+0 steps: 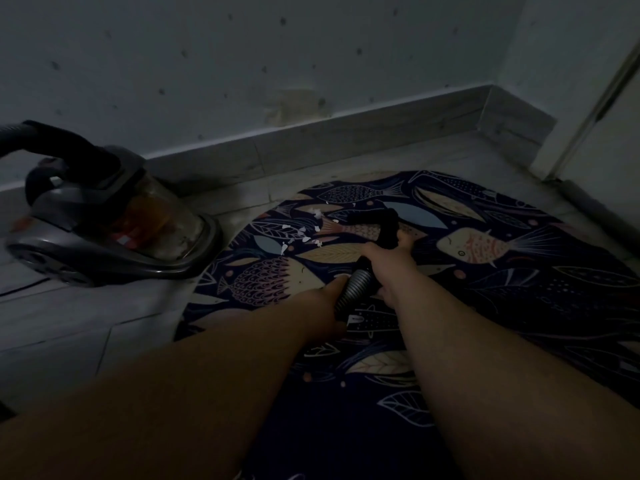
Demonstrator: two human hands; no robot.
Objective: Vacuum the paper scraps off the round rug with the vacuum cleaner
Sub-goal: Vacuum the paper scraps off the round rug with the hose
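Both bare forearms reach out over the near half of the round rug [519,289], converging near its centre. The left hand [325,303] grips the ribbed hose [356,287], with the thumb lying along the hose's upper side and the other fingers hidden beneath it. Just beyond, the right hand [386,268] is curled round the base of the black handle [375,221], which bends towards the rug's far-left part. The handle's tip is lost against the dark pattern, so I cannot tell whether it touches the rug.

The paper scraps [302,233] lie scattered white on the rug's far-left part, just left of the handle. The vacuum cleaner [104,216] stands on the floor [69,323] off the rug's left edge, close to it. A red and white patch on its canister is too dim to read. The far end of its hose is cut off by the frame's left edge. The rug's near edge is hidden under the arms.
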